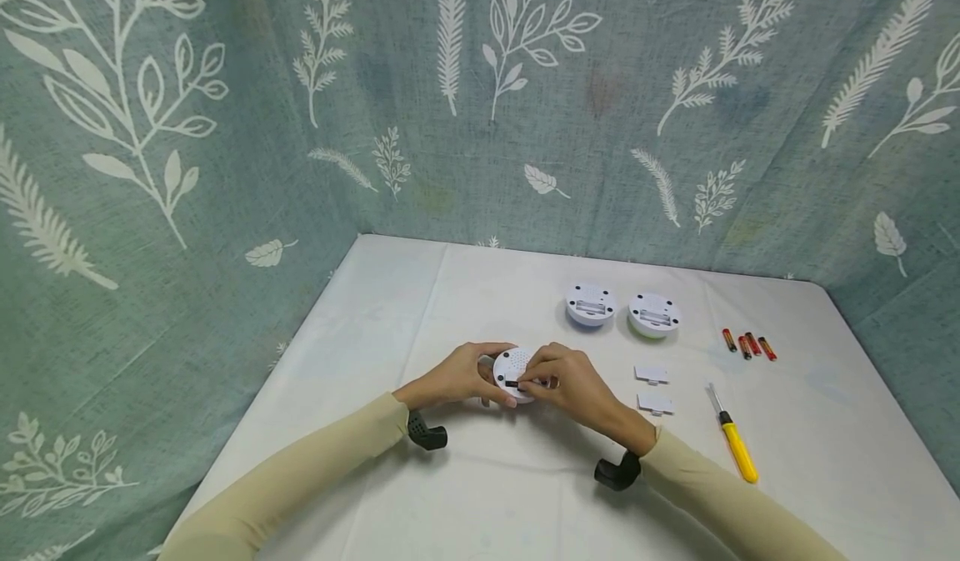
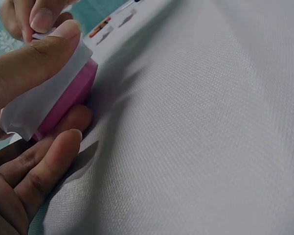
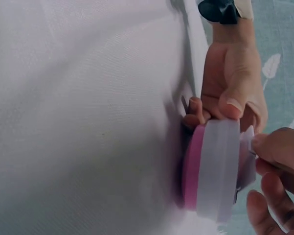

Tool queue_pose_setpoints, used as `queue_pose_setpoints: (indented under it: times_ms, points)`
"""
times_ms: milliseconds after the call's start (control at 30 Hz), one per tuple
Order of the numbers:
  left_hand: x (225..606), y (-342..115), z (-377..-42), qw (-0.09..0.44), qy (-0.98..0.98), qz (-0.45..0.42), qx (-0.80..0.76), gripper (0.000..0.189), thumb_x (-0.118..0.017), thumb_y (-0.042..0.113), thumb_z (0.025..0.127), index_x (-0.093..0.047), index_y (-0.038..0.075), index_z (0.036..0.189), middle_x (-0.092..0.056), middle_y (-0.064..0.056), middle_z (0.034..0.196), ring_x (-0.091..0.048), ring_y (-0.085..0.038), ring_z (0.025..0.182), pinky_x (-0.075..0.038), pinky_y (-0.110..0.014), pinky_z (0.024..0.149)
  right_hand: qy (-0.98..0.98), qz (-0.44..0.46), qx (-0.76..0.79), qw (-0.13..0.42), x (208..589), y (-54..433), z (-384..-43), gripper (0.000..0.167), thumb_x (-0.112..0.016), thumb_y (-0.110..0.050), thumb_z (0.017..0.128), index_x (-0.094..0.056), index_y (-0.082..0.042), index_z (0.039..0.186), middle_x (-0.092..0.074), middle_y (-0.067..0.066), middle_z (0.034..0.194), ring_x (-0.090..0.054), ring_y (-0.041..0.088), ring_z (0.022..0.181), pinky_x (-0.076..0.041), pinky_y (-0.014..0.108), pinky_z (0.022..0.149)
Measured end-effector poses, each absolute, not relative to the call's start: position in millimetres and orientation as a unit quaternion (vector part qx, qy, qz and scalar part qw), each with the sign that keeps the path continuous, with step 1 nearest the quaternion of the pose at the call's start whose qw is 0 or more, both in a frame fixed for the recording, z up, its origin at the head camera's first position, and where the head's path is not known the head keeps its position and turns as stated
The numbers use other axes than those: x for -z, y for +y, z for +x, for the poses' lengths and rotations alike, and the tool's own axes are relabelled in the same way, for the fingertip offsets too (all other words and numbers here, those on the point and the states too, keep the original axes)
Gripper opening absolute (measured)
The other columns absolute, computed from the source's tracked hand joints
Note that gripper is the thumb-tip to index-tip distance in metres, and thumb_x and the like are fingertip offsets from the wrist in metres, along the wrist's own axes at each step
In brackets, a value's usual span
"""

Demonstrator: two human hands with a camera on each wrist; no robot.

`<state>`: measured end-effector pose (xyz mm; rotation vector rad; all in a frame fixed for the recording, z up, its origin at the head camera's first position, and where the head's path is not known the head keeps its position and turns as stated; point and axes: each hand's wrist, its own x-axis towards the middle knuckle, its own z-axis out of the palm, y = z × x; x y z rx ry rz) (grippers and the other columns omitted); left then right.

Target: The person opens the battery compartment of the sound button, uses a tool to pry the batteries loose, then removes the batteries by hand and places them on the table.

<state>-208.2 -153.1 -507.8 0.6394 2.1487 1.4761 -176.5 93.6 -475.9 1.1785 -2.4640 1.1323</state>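
Note:
A round white device with a pink underside (image 3: 217,171) is held just above the white cloth, its white face up, with small holes and dark feet. My left hand (image 1: 453,375) grips it by the rim, thumb on the white side and fingers around the pink. Over that face, my right hand (image 1: 576,384) pinches a thin white battery cover (image 3: 247,164) between thumb and fingertips. The cover stands tilted out from the device; a dark opening (image 1: 512,383) shows beside the fingertips. Whether the compartment holds batteries is hidden.
Two similar devices, one blue-bottomed (image 1: 590,304) and one green-bottomed (image 1: 653,315), lie behind to the right. Two loose covers (image 1: 651,373) lie nearer. Several red batteries (image 1: 745,347) and a yellow-handled screwdriver (image 1: 740,453) are at the right. A patterned curtain (image 1: 420,186) stands behind the table.

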Motion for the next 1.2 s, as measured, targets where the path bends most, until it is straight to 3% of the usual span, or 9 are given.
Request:
queue_pose_setpoints:
  times_ms: [133, 367, 633, 767, 900, 1200]
  points:
    - [507.7, -152.7, -208.0, 0.226, 0.778, 0.232, -0.539, 0.09, -0.095, 0.025, 0.075, -0.049, 0.017, 0.152, -0.07, -0.002, 0.116, -0.071, -0.022, 0.071, -0.055, -0.031, 0.058, -0.833, 0.382, -0.387, 0.101, 477.2, 92.5, -174.3, 0.008, -0.085, -0.006, 0.086, -0.083, -0.014, 0.09, -0.068, -0.01, 0.09, -0.059, 0.007, 0.083, -0.052, 0.026, 0.067]
    - [509.2, -153.4, -208.3, 0.232, 0.774, 0.227, -0.543, 0.091, -0.094, 0.025, 0.076, -0.047, 0.017, 0.154, -0.076, -0.006, 0.099, -0.07, -0.021, 0.068, -0.054, -0.03, 0.057, -0.837, 0.37, -0.388, 0.111, 475.1, 94.1, -171.4, 0.008, -0.085, -0.007, 0.085, -0.083, -0.014, 0.089, -0.067, -0.009, 0.091, -0.06, 0.009, 0.081, -0.052, 0.024, 0.064]
    - [511.1, -153.8, -208.7, 0.231, 0.77, 0.227, -0.551, 0.09, -0.094, 0.023, 0.076, -0.048, 0.018, 0.153, -0.068, -0.003, 0.117, -0.071, -0.022, 0.072, -0.055, -0.031, 0.059, -0.826, 0.378, -0.392, 0.145, 467.4, 108.0, -172.9, 0.009, -0.085, -0.007, 0.085, -0.083, -0.013, 0.091, -0.068, -0.007, 0.092, -0.059, 0.012, 0.078, -0.048, 0.024, 0.06]
    - [511.5, -153.9, -208.7, 0.233, 0.773, 0.224, -0.545, 0.09, -0.094, 0.023, 0.077, -0.047, 0.018, 0.154, -0.075, -0.006, 0.1, -0.071, -0.024, 0.07, -0.056, -0.032, 0.06, -0.831, 0.369, -0.382, 0.165, 464.3, 118.9, -174.8, 0.01, -0.085, -0.005, 0.084, -0.082, -0.012, 0.091, -0.068, -0.007, 0.091, -0.058, 0.013, 0.074, -0.048, 0.024, 0.057]
    - [512.0, -153.9, -208.5, 0.232, 0.776, 0.22, -0.544, 0.089, -0.093, 0.023, 0.078, -0.046, 0.019, 0.154, -0.076, -0.006, 0.094, -0.071, -0.025, 0.07, -0.056, -0.033, 0.061, -0.839, 0.352, -0.373, 0.183, 463.0, 132.1, -177.0, 0.012, -0.086, -0.004, 0.083, -0.082, -0.012, 0.091, -0.068, -0.006, 0.09, -0.058, 0.012, 0.073, -0.049, 0.027, 0.057]
    - [509.7, -153.9, -206.4, 0.233, 0.774, 0.219, -0.547, 0.091, -0.095, 0.026, 0.075, -0.048, 0.024, 0.153, -0.065, -0.003, 0.124, -0.072, -0.024, 0.075, -0.056, -0.033, 0.062, -0.854, 0.324, -0.352, 0.206, 475.2, 162.5, -179.6, 0.014, -0.088, -0.002, 0.08, -0.082, -0.013, 0.088, -0.068, -0.007, 0.086, -0.057, 0.009, 0.069, -0.049, 0.025, 0.056]
